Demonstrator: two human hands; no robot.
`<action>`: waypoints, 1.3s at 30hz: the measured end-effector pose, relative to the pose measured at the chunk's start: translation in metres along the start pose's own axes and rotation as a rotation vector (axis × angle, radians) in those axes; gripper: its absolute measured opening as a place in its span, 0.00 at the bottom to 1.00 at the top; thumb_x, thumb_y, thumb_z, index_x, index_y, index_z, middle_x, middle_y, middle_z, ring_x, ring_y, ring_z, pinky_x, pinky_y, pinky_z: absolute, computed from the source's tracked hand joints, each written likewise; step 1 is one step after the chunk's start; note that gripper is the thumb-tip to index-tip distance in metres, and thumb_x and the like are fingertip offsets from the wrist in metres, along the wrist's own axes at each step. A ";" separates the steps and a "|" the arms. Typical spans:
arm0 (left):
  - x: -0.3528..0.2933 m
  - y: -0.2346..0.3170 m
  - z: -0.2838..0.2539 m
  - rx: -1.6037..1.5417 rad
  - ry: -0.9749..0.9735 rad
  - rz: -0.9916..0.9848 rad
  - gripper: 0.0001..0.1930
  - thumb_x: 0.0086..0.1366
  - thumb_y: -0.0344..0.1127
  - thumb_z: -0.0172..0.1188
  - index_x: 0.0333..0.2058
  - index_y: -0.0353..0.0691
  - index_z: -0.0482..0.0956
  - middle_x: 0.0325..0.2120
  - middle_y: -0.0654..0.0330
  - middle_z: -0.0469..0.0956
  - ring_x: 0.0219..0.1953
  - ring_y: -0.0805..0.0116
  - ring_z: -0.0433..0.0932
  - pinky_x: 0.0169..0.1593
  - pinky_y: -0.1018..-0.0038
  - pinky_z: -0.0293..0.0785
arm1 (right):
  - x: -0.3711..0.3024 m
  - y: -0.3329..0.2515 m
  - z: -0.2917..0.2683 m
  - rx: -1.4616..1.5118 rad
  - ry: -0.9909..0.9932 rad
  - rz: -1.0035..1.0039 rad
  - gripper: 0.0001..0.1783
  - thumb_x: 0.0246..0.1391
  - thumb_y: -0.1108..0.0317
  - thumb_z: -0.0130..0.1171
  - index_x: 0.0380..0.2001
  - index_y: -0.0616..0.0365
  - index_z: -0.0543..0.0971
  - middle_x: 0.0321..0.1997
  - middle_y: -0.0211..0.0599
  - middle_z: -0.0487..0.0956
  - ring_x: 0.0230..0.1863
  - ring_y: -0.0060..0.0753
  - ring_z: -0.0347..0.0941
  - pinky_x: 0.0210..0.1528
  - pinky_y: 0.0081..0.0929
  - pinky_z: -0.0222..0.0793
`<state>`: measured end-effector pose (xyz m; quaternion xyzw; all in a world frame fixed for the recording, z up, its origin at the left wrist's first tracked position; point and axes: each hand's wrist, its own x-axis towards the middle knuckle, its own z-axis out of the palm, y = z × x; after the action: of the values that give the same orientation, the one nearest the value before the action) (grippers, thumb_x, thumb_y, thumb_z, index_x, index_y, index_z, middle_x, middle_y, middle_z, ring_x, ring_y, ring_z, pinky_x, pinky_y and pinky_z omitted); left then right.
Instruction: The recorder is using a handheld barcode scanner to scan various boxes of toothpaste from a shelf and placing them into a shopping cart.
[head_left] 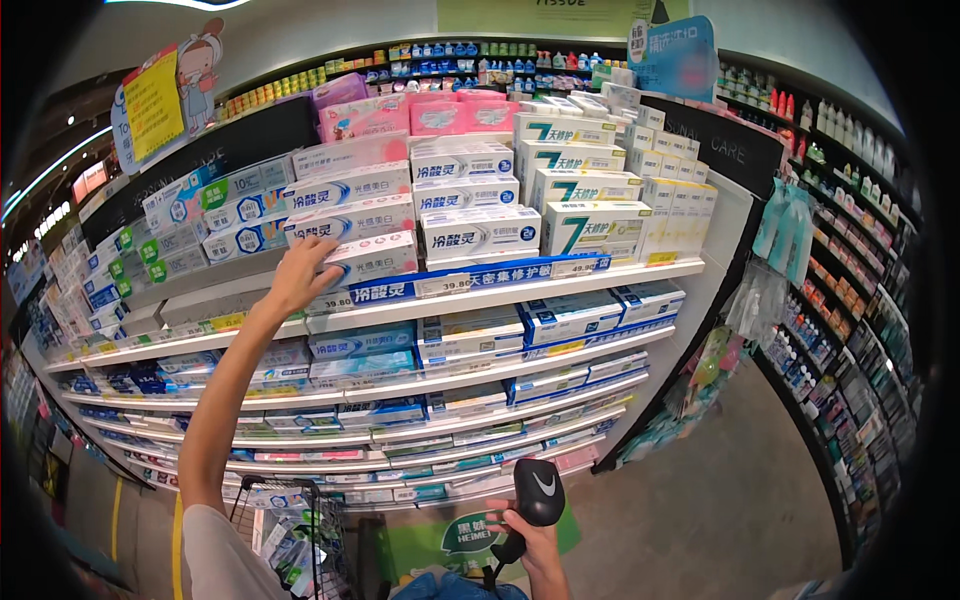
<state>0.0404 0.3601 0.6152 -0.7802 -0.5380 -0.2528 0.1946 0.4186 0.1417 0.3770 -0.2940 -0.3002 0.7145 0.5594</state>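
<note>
My left hand (300, 275) reaches up to the top shelf. Its fingers close around the left end of a white toothpaste box (378, 256), the lowest in a front stack of similar boxes (350, 218). That box still rests on the shelf, and the hand covers its left end. Low in front of me, my right hand (535, 548) grips a black handheld barcode scanner (540, 493) by its handle, with the scanner's head up. To the right of the held box stand white-and-blue toothpaste boxes (480, 235) and white-and-green ones (590, 228).
A white shelf edge (480, 300) with price tags runs across, with more toothpaste shelves (470, 340) below. A black wire basket (318, 535) holding packages stands at lower left. Pink packs (438, 115) lie on top. Plastic bags (755, 300) hang at the right end.
</note>
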 end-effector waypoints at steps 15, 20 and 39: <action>-0.020 0.009 0.006 0.084 0.086 0.001 0.35 0.43 0.34 0.70 0.52 0.39 0.68 0.46 0.52 0.68 0.50 0.53 0.66 0.51 0.63 0.65 | 0.007 -0.001 0.000 -0.039 0.045 0.072 0.24 0.52 0.76 0.56 0.53 0.67 0.65 0.41 0.51 0.77 0.37 0.36 0.77 0.37 0.27 0.78; -0.015 0.006 0.003 0.086 0.043 -0.014 0.33 0.43 0.34 0.69 0.51 0.39 0.68 0.45 0.53 0.68 0.49 0.54 0.66 0.51 0.64 0.65 | 0.006 0.006 0.002 -0.038 0.019 0.084 0.24 0.53 0.76 0.56 0.53 0.67 0.65 0.41 0.51 0.77 0.37 0.36 0.78 0.37 0.27 0.78; -0.018 -0.008 0.005 -0.017 0.039 -0.073 0.32 0.46 0.36 0.68 0.53 0.45 0.70 0.44 0.52 0.68 0.47 0.53 0.67 0.51 0.63 0.65 | -0.004 0.010 0.005 -0.022 0.081 0.089 0.22 0.52 0.76 0.57 0.50 0.68 0.67 0.40 0.51 0.77 0.35 0.34 0.77 0.35 0.26 0.77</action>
<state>0.0281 0.3524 0.6004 -0.7565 -0.5603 -0.2793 0.1891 0.4100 0.1353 0.3731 -0.3419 -0.2716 0.7229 0.5355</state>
